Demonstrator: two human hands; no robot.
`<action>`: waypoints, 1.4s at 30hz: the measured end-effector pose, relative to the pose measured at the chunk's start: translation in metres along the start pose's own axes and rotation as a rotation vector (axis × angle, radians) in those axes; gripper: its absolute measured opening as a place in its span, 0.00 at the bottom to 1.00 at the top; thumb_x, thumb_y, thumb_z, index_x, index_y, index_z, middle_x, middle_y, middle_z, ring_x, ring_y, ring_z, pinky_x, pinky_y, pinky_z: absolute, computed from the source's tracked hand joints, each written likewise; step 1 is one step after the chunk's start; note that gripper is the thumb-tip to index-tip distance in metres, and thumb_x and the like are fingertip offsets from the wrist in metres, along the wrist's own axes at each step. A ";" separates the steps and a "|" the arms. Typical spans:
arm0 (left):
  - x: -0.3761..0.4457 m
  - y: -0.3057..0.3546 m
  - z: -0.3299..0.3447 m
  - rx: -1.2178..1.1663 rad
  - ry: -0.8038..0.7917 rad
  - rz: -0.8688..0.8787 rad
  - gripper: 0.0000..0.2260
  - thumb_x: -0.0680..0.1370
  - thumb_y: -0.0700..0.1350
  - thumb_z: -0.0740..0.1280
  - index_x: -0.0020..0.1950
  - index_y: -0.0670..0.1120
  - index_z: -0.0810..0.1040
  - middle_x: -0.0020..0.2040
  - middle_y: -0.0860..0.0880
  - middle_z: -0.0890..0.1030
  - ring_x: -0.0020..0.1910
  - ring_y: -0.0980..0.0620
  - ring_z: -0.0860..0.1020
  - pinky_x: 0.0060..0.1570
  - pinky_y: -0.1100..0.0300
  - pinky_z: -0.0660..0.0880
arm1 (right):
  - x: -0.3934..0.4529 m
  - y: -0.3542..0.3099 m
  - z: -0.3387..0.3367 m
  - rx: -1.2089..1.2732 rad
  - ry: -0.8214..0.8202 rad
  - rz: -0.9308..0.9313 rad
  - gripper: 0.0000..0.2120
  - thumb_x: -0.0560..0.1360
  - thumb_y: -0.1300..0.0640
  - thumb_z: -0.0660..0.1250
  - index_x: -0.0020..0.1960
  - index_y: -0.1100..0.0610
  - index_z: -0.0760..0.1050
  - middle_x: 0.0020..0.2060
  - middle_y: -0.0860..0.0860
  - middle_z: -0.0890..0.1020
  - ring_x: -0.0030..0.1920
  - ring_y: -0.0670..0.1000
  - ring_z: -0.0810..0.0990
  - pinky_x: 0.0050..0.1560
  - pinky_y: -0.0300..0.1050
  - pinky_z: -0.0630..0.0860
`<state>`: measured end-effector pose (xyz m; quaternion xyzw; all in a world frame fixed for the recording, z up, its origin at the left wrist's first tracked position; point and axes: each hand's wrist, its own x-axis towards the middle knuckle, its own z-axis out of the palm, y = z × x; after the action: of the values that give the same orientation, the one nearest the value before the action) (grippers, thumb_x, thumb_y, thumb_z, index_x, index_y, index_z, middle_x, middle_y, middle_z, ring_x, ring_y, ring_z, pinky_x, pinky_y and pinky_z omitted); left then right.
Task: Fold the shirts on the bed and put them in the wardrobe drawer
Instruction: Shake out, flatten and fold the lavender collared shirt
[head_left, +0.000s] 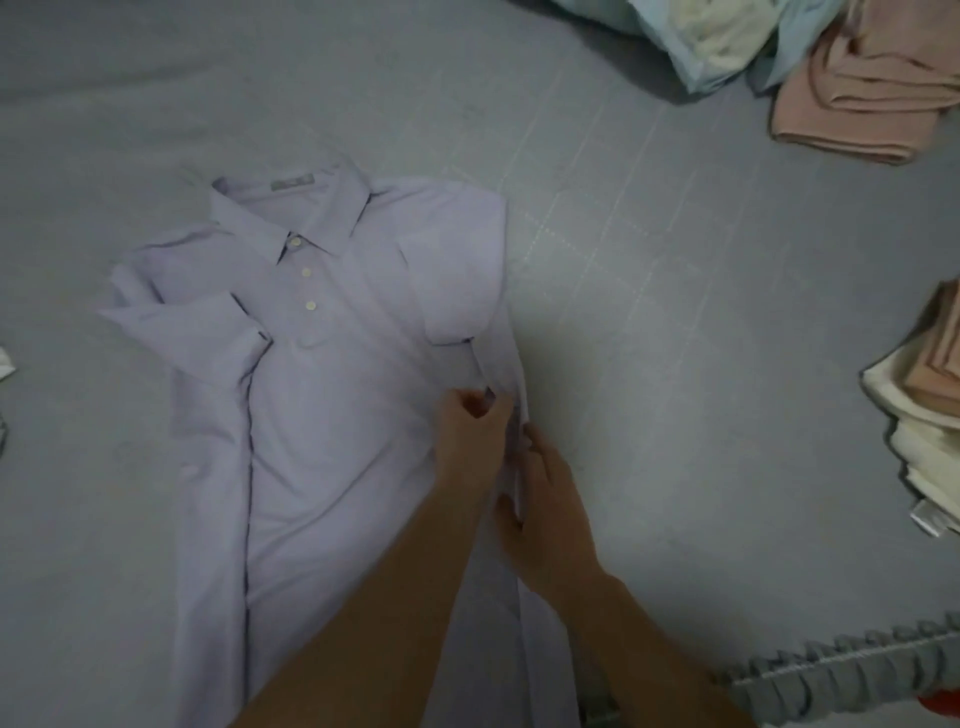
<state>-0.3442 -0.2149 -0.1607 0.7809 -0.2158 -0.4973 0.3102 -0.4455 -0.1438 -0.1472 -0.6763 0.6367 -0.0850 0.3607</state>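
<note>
A pale lilac polo shirt lies front up on the grey bed sheet, collar toward the far side, three white buttons showing. Both its sleeves and side edges are folded inward. My left hand pinches the folded right edge of the shirt between curled fingers and thumb. Just beside it, my right hand holds the same edge lower down, fingers curled round the fabric. No wardrobe drawer is in view.
A folded pink garment and a crumpled light blue and white pile lie at the far right. A stack of folded pink and cream clothes sits at the right edge. The ruffled bed edge runs along the near right.
</note>
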 end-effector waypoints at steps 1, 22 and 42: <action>0.003 0.003 0.003 0.037 0.003 0.038 0.12 0.73 0.51 0.73 0.49 0.47 0.76 0.42 0.51 0.81 0.38 0.57 0.79 0.41 0.55 0.76 | 0.007 -0.001 0.000 0.001 0.010 -0.011 0.33 0.73 0.60 0.68 0.76 0.61 0.63 0.76 0.56 0.63 0.73 0.58 0.66 0.72 0.47 0.63; 0.029 0.024 -0.011 -0.132 -0.033 -0.022 0.07 0.75 0.39 0.71 0.51 0.46 0.79 0.44 0.49 0.83 0.43 0.51 0.80 0.44 0.57 0.80 | 0.008 0.016 -0.001 0.029 -0.096 -0.043 0.21 0.75 0.61 0.63 0.67 0.53 0.77 0.71 0.55 0.69 0.68 0.56 0.70 0.67 0.52 0.70; -0.061 -0.053 -0.009 0.080 -0.112 -0.103 0.04 0.77 0.47 0.70 0.44 0.49 0.78 0.40 0.52 0.83 0.39 0.57 0.80 0.38 0.63 0.76 | 0.045 0.017 -0.023 0.446 -0.026 0.423 0.12 0.77 0.51 0.68 0.59 0.51 0.74 0.47 0.46 0.79 0.46 0.47 0.78 0.43 0.35 0.69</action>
<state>-0.3595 -0.1355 -0.1553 0.7737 -0.2122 -0.5465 0.2402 -0.4647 -0.1925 -0.1559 -0.4338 0.7244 -0.1371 0.5179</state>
